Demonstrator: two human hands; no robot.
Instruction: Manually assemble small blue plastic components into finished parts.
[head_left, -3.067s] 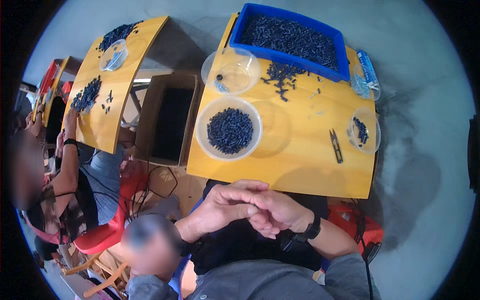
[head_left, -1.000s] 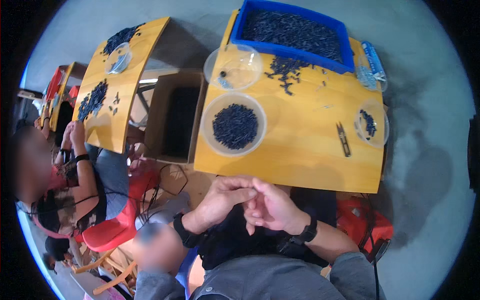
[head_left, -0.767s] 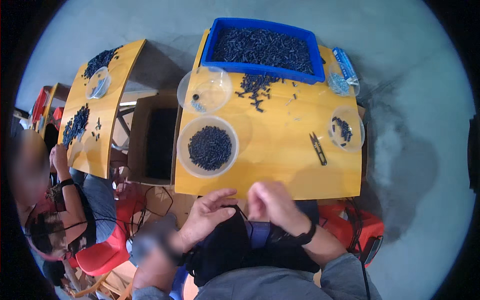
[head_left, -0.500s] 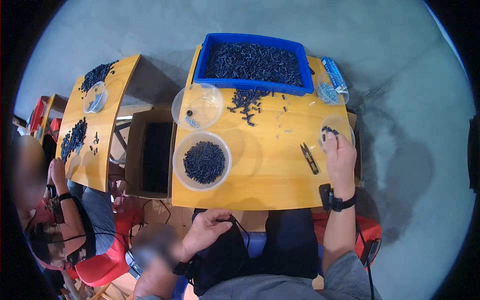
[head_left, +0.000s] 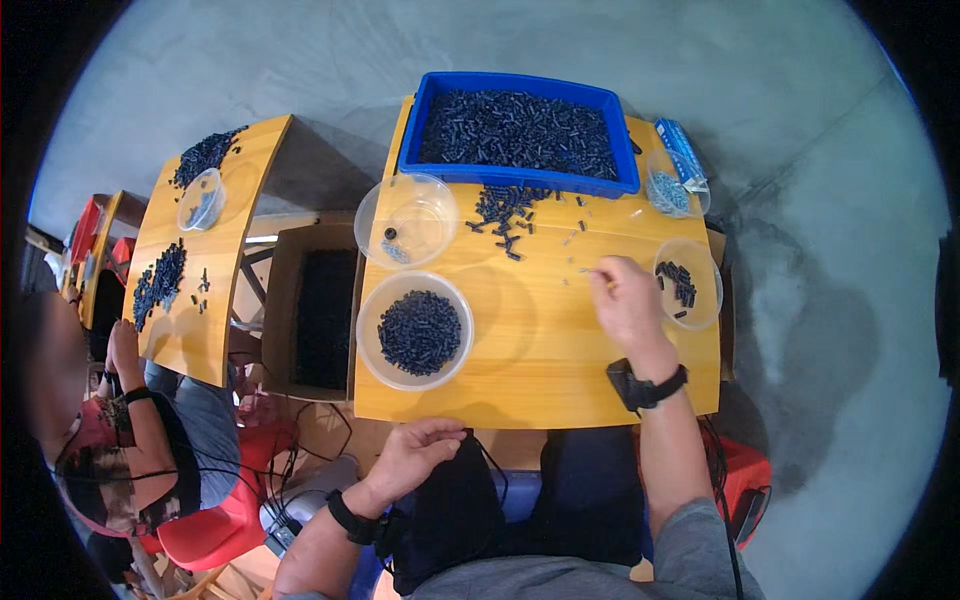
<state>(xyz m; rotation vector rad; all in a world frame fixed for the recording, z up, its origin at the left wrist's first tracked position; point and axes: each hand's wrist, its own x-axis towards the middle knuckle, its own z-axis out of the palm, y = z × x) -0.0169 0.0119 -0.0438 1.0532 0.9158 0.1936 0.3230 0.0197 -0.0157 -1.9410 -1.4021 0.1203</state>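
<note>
My right hand [head_left: 628, 302] rests on the yellow wooden table [head_left: 540, 370] and is closed on thin metal tweezers [head_left: 588, 270], whose tip points left toward a few scattered small parts. Just right of it stands a small clear bowl [head_left: 700, 262] with a few dark parts. My left hand [head_left: 418, 455] hovers below the table's front edge over my lap, fingers loosely apart and holding nothing. A clear bowl [head_left: 372, 300] full of dark parts sits front left, with a nearly bare clear bowl [head_left: 405, 222] behind it. A loose pile of dark parts [head_left: 505, 208] lies before a blue bin [head_left: 520, 178].
A small bowl of pale blue parts [head_left: 665, 192] and a blue packet [head_left: 683, 150] sit at the back right. An open cardboard box [head_left: 320, 310] stands left of the table. Another person [head_left: 120, 440] works at a neighbouring yellow table [head_left: 190, 330] with dark parts.
My hands were clasped together over my lap. The right hand has gone up onto the table and taken the tweezers; the left stays low. My view has shifted so the table sits more central.
</note>
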